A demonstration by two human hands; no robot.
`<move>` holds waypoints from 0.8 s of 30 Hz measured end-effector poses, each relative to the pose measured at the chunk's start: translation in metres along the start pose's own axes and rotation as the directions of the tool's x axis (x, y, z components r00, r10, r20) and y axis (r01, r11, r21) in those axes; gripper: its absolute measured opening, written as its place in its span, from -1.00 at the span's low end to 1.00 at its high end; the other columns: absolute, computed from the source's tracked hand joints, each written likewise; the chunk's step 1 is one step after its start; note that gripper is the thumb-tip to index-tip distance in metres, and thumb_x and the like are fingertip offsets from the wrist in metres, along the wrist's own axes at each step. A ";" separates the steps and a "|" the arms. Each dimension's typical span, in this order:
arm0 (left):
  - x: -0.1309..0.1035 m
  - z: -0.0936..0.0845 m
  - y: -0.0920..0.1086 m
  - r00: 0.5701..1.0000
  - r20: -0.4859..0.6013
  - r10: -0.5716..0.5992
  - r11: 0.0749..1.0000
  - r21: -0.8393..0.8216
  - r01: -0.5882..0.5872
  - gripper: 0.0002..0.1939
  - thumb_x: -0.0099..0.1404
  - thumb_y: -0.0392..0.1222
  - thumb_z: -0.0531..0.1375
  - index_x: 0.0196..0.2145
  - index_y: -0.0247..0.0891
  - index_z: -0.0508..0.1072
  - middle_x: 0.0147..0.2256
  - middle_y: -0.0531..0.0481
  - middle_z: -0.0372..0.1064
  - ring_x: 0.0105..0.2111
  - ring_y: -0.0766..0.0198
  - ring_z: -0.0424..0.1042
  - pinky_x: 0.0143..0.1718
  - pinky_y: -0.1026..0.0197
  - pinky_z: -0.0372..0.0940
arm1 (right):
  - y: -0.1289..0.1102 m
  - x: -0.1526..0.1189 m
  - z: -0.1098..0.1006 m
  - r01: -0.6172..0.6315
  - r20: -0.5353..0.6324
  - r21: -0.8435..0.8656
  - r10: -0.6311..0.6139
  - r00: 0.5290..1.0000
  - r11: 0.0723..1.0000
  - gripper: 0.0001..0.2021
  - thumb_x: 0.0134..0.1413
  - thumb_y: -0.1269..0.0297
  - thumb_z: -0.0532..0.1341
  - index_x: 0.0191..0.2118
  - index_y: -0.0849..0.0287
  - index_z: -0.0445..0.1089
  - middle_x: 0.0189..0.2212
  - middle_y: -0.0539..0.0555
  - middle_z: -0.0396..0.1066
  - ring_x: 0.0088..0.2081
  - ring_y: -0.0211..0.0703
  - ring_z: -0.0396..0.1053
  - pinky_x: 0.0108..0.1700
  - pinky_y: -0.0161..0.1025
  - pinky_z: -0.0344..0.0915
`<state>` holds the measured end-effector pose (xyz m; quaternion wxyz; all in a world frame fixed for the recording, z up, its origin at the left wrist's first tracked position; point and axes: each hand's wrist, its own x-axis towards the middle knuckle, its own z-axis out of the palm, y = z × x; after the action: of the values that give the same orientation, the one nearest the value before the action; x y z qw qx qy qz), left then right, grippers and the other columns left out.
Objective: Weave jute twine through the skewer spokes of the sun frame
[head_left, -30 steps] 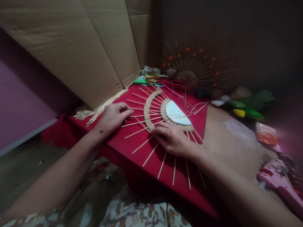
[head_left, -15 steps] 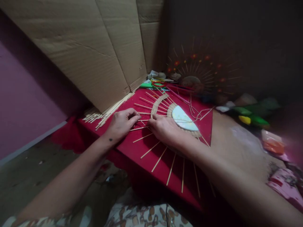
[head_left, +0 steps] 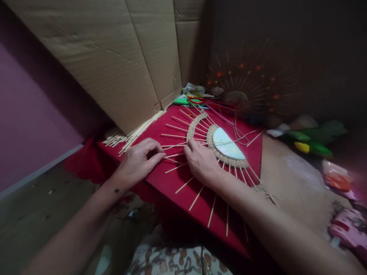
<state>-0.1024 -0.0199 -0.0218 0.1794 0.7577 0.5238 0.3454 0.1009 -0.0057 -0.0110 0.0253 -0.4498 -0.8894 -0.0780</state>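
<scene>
A half-round fan frame of thin sticks lies on the red cloth, with a pale blue half-disc (head_left: 226, 143) at its centre. Twine is woven round the disc, and an outer woven twine band (head_left: 195, 125) crosses the sticks farther out. My left hand (head_left: 142, 158) is left of the frame, thumb and forefinger pinched on thin twine strands that run toward the sticks. The fingers of my right hand (head_left: 202, 160) are closed on the near end of the outer band, hiding the weave there.
A bundle of loose sticks (head_left: 143, 130) lies beside a tall cardboard panel (head_left: 114, 65). Red-handled scissors (head_left: 195, 100) rest at the back. A flower-decorated stick fan (head_left: 241, 82) stands in shadow. At right are an orange packet (head_left: 338, 179) and a pink object (head_left: 348, 229).
My left hand has drawn away to the left and down, drawing the twine out. My right hand stays on the band. The view has shifted slightly, showing more woven twine at the frame's right end.
</scene>
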 end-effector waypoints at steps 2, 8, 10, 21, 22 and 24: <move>-0.004 -0.001 0.000 0.999 0.014 0.029 0.999 0.030 -0.029 -0.84 0.25 -0.17 0.11 -0.43 -0.26 0.40 -0.36 -0.02 0.39 -0.37 0.29 0.34 -0.28 0.22 0.22 | 0.000 0.000 0.000 0.002 -0.003 0.004 -0.002 1.000 1.000 -0.70 0.28 0.45 -0.11 -0.12 0.24 0.35 -0.16 0.27 0.33 -0.16 0.02 0.32 -0.28 -0.16 0.32; -0.009 0.000 0.001 0.999 -0.004 0.038 0.993 0.115 -0.037 -0.84 0.25 -0.21 0.04 -0.44 -0.25 0.35 -0.30 -0.09 0.39 -0.34 0.24 0.37 -0.29 0.18 0.24 | 0.001 0.000 -0.001 0.006 -0.016 0.013 -0.006 1.000 1.000 -0.70 0.28 0.46 -0.10 -0.11 0.25 0.35 -0.15 0.27 0.34 -0.16 0.01 0.31 -0.25 -0.16 0.31; -0.008 -0.001 0.001 0.999 -0.001 0.038 0.990 0.133 -0.038 -0.83 0.25 -0.21 0.03 -0.45 -0.25 0.35 -0.29 -0.10 0.39 -0.32 0.23 0.38 -0.26 0.18 0.26 | 0.001 0.000 -0.001 0.002 -0.015 0.011 -0.002 1.000 1.000 -0.71 0.28 0.46 -0.10 -0.11 0.25 0.35 -0.15 0.27 0.34 -0.15 0.00 0.31 -0.24 -0.16 0.31; 0.035 0.006 -0.004 0.977 0.093 0.190 0.906 0.367 -0.211 -0.69 0.31 -0.19 -0.03 -0.37 -0.28 0.49 -0.31 -0.13 0.35 -0.27 0.16 0.34 -0.19 0.11 0.26 | 0.012 -0.001 0.009 -0.060 -0.128 0.286 0.100 0.987 0.956 -0.77 0.19 0.49 -0.02 -0.17 0.24 0.36 -0.17 0.23 0.36 -0.22 -0.06 0.33 -0.26 -0.21 0.25; 0.045 0.008 -0.004 0.975 0.125 0.182 0.902 0.373 -0.216 -0.69 0.29 -0.19 -0.02 -0.37 -0.29 0.50 -0.32 -0.13 0.35 -0.27 0.15 0.34 -0.19 0.11 0.26 | 0.015 -0.001 0.011 -0.058 -0.154 0.355 0.120 0.981 0.933 -0.78 0.19 0.49 -0.01 -0.18 0.25 0.35 -0.19 0.22 0.37 -0.23 -0.08 0.34 -0.23 -0.22 0.26; 0.063 0.011 -0.001 0.974 0.180 0.138 0.911 0.362 -0.196 -0.72 0.23 -0.23 0.00 -0.39 -0.30 0.51 -0.35 -0.11 0.37 -0.29 0.16 0.34 -0.20 0.12 0.25 | 0.020 0.000 0.014 -0.038 -0.208 0.479 0.156 0.966 0.877 -0.81 0.18 0.48 0.01 -0.20 0.25 0.35 -0.24 0.19 0.39 -0.24 -0.11 0.34 -0.19 -0.23 0.26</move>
<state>-0.0819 0.0398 -0.0090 0.0389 0.8439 0.4985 0.1943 0.1174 0.0084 -0.0228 0.2451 -0.4615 -0.8481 0.0880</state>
